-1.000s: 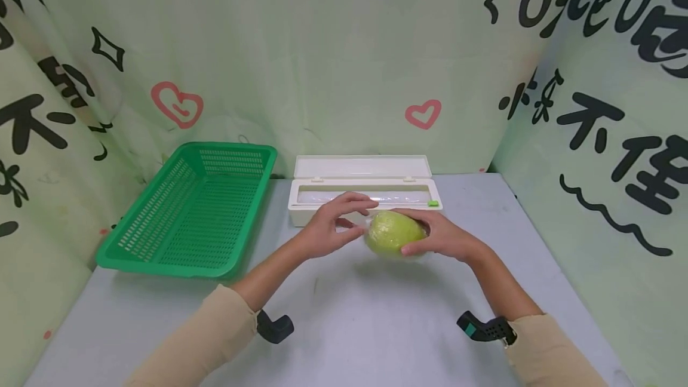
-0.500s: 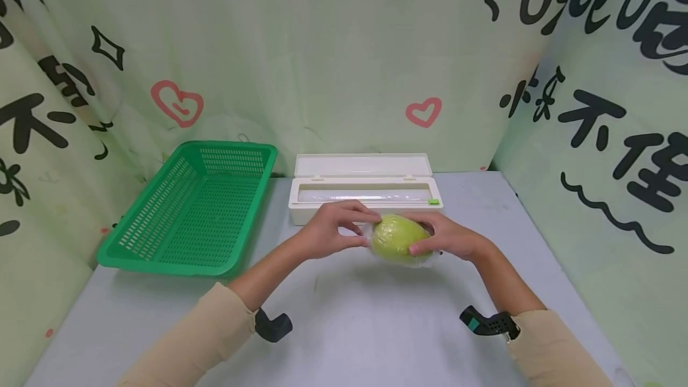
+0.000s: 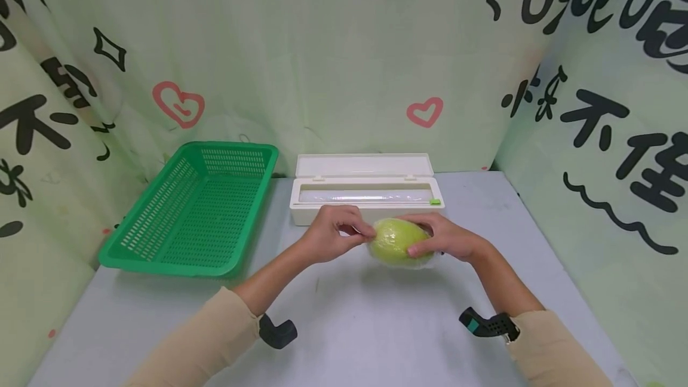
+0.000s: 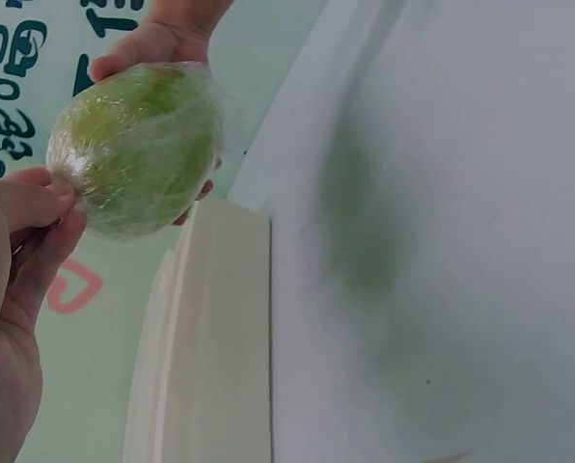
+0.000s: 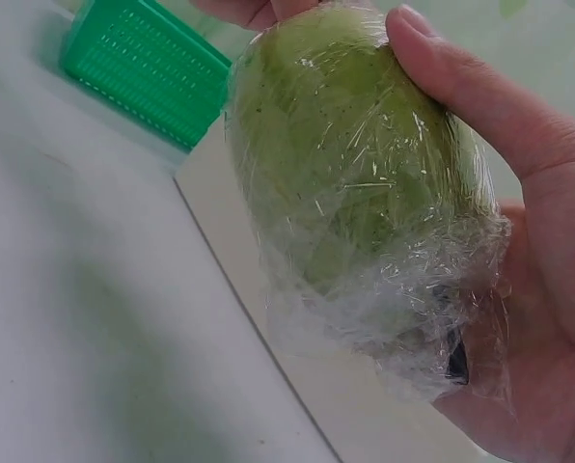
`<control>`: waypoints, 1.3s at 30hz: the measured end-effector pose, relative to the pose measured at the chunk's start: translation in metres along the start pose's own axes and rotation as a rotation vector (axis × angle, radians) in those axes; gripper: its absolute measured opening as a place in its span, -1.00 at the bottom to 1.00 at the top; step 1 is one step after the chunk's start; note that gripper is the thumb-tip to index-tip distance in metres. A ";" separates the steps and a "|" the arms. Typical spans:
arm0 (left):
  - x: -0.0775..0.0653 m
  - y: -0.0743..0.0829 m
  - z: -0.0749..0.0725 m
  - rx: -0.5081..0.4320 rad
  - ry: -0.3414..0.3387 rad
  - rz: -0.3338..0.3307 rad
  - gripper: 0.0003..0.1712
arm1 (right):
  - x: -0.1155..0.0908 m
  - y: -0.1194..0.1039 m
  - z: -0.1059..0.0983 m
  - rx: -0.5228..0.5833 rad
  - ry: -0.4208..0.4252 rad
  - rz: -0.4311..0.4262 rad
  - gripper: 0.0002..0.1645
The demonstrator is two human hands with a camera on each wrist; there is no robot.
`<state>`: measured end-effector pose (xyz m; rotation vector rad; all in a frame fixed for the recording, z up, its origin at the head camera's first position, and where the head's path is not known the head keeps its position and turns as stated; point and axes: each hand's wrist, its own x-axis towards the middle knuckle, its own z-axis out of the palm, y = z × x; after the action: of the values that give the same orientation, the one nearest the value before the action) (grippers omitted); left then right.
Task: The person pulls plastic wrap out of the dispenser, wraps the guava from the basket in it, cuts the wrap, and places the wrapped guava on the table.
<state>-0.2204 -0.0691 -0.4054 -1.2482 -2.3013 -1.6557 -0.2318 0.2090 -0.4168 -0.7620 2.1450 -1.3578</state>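
A yellow-green fruit [image 3: 396,242], wrapped in clear cling film [image 5: 384,280], is held up over the table in front of the film box. My right hand [image 3: 450,237] grips it from the right, thumb on the near side and fingers behind. At the fruit's left end, my left hand [image 3: 335,235] pinches the film between thumb and fingertips, as the left wrist view [image 4: 61,198] shows up close. Toward the right palm the wrap is bunched and crumpled, with a small dark bit [image 5: 456,357] under it.
A white cling film dispenser [image 3: 317,216] stands behind the hands, lid [image 3: 365,165] raised, a film roll [image 3: 371,196] inside and a green slider [image 3: 435,202] at its right. At the left is a green plastic basket [image 3: 161,267]. Printed curtains enclose the table [image 3: 344,327].
My left fingers have gone from spread apart to pinching the film at the fruit's left end. The fruit and my right hand have shifted slightly right and down.
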 end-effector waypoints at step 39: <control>-0.001 -0.004 -0.003 -0.085 -0.029 -0.098 -0.67 | -0.007 0.002 -0.003 0.160 -0.026 0.031 -0.40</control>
<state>-0.2238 -0.0725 -0.4076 -1.2008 -2.3681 -1.7959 -0.2294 0.2162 -0.4172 -0.6764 1.9922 -1.4745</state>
